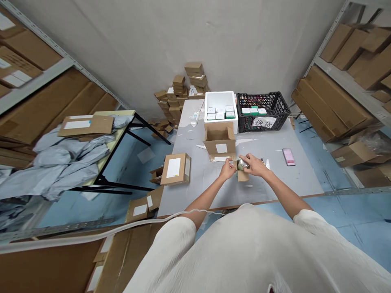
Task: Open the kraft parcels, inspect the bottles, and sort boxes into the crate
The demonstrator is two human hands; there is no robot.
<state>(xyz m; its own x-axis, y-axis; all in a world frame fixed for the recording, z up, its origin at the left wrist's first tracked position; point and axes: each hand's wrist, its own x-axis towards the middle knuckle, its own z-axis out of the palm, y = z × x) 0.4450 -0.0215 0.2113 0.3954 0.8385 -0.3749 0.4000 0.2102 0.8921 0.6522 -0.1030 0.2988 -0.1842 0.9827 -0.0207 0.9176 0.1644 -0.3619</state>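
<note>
Pale grey wall point(183, 32) and blue floor point(140, 154) surround a grey table point(259, 142), with loaded shelves on both sides. Near the table's front edge, the right hand point(255, 166) has its fingers partly curled around a jar point(243, 163), which sits at the mouth of a small box point(242, 176). The left hand point(227, 170) has its fingertips nearly closed on the left side of that small box, whose front flap hangs open. How firmly either hand presses cannot be told.

Just beyond the hands stands an open box point(210, 147) with white labels. Behind it is a white foam bin point(220, 97) holding small cartons point(220, 116); right beside the bin, a black crate point(278, 106) carries a handwritten sign point(264, 122) and holds more cartons. A closed box point(175, 169) lies at the table's left edge, and a pink item point(288, 156) lies to the right. Grey bags point(64, 156) cover a side table point(120, 134) at left.
</note>
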